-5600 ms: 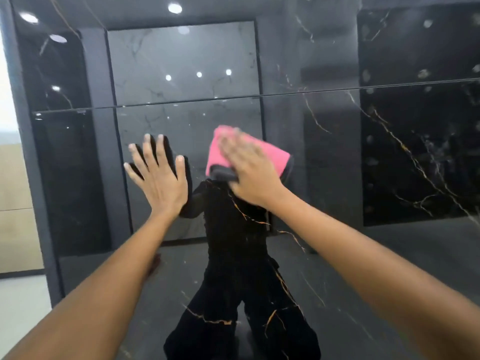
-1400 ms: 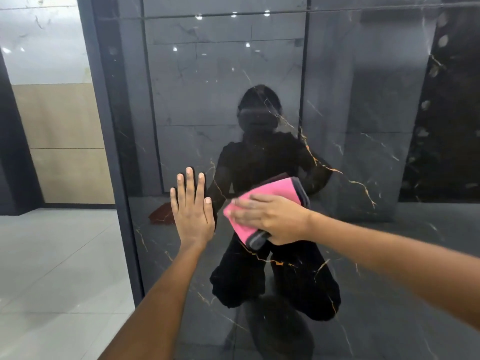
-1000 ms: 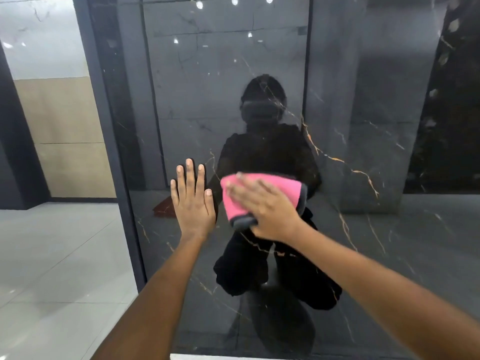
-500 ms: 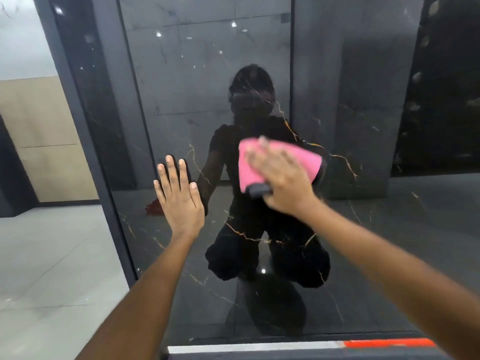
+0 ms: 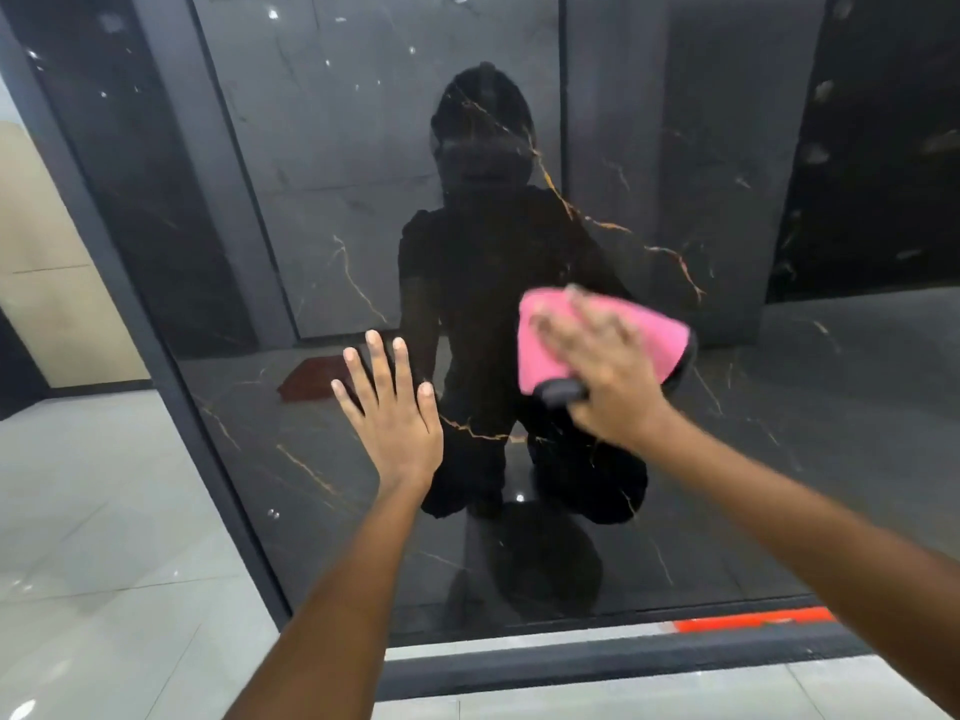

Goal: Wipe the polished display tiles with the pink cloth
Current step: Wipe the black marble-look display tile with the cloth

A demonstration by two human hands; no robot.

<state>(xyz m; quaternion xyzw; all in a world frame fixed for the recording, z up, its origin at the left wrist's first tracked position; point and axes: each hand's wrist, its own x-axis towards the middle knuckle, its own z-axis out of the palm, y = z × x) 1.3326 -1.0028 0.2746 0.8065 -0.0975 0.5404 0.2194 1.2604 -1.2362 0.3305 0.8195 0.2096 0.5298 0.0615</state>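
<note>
The left hand (image 5: 396,423) lies flat against the black display tile (image 5: 727,459), fingers straight and spread, holding nothing, toward the tile's lower left edge. The right hand (image 5: 605,379) presses the pink cloth (image 5: 540,350) onto the tile near its middle, fingers laid over the fabric; motion blur hides how far they curl. A dark frame (image 5: 171,366) runs along the tile's left edge, and an orange strip (image 5: 753,618) sits at its bottom edge

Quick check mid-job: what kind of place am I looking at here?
Most likely a tile showroom. A tall glossy black display tile with gold veining stands upright in a dark frame, more marble-look panels are mirrored in it, and the floor is polished pale tile.
</note>
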